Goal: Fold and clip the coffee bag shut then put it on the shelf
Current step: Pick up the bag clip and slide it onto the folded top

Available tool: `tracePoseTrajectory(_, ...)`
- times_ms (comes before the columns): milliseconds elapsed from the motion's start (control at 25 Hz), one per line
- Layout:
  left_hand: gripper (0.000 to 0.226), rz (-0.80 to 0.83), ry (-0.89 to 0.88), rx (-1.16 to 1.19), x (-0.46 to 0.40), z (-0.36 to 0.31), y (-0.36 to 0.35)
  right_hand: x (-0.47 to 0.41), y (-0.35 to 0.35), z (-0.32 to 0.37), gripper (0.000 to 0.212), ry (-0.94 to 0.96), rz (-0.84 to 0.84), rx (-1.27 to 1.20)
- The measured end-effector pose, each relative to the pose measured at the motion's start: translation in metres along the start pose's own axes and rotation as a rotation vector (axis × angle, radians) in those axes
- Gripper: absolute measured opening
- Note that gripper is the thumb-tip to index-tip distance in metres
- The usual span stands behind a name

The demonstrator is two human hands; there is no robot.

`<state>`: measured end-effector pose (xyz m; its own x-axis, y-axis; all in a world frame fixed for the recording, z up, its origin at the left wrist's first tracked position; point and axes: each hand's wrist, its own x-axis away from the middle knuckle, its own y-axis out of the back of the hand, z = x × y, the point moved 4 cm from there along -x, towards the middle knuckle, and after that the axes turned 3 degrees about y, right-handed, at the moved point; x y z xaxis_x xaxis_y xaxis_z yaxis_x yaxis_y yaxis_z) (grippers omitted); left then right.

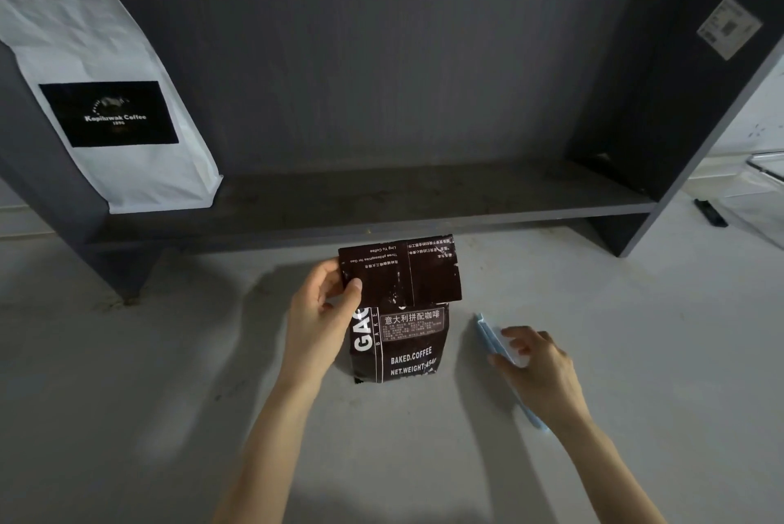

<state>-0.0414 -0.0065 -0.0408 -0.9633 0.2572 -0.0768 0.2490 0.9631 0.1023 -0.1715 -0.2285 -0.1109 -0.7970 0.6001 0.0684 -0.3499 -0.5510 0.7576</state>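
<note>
Pinching the folded-over top flap of the dark brown foil coffee bag (399, 311) between thumb and fingers, my left hand (322, 311) keeps it upright on the pale grey counter (127, 396), just in front of the dark grey shelf (382, 201). Right of the bag, my right hand (539, 370) rests loosely spread on the long light-blue plastic clip (494, 339), not gripping it. A white paper coffee bag (106, 99) leans at the shelf's left end.

Dark coffee bag (399, 345) upright, top folded
</note>
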Motion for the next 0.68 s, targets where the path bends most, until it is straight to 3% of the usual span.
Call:
tracePoseTrajectory(160, 0.026, 0.010, -0.007, 0.022, 0.0005, -0.0007, -0.0027, 0.0062, -0.0103, -0.0083, 0.037, -0.060, 0.062, 0.060)
tracePoseTrajectory(680, 0.052, 0.004, -0.102, 0.019, -0.0005, 0.0000, -0.0032, 0.0033, -0.0071, -0.0016, 0.025, -0.039, -0.073, -0.043)
